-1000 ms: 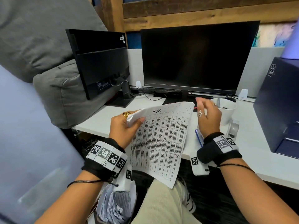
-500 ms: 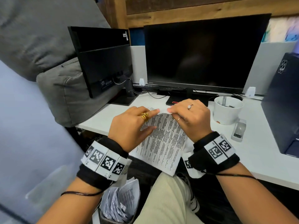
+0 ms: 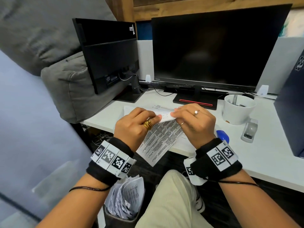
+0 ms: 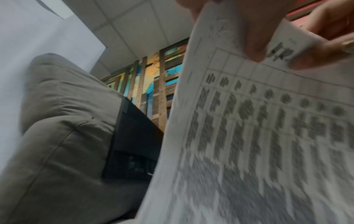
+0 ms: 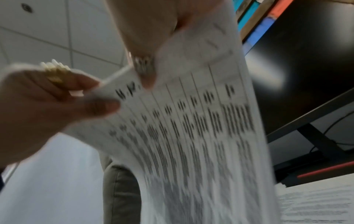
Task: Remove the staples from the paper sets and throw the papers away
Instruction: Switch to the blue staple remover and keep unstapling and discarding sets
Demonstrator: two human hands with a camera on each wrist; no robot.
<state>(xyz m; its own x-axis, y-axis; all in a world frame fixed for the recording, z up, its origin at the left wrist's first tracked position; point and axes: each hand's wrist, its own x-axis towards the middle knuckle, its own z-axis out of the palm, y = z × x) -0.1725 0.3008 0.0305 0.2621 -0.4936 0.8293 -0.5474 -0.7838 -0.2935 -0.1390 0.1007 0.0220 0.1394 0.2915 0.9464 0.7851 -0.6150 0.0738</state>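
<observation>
A: Where's the printed paper set (image 3: 162, 137)?

B: Over the front edge of the white tabletop (image 3: 266, 155), lower end hanging off past it. The left hand (image 3: 136, 127) and right hand (image 3: 195, 122) both pinch its folded top edge, fingertips close together.

A: Any room?

B: A wastebasket of papers (image 3: 125, 199) sits below; a white cup (image 3: 238, 111) stands right.

In my two-handed grip I see thin matt paper (image 3: 160, 137), printed in grey. Beyond it the surface (image 3: 271, 153) looks smooth matt white, the monitor (image 3: 213, 46) glossy black, the cushion (image 3: 74, 89) coarse grey cloth, the cup (image 3: 236, 112) smooth white.
</observation>
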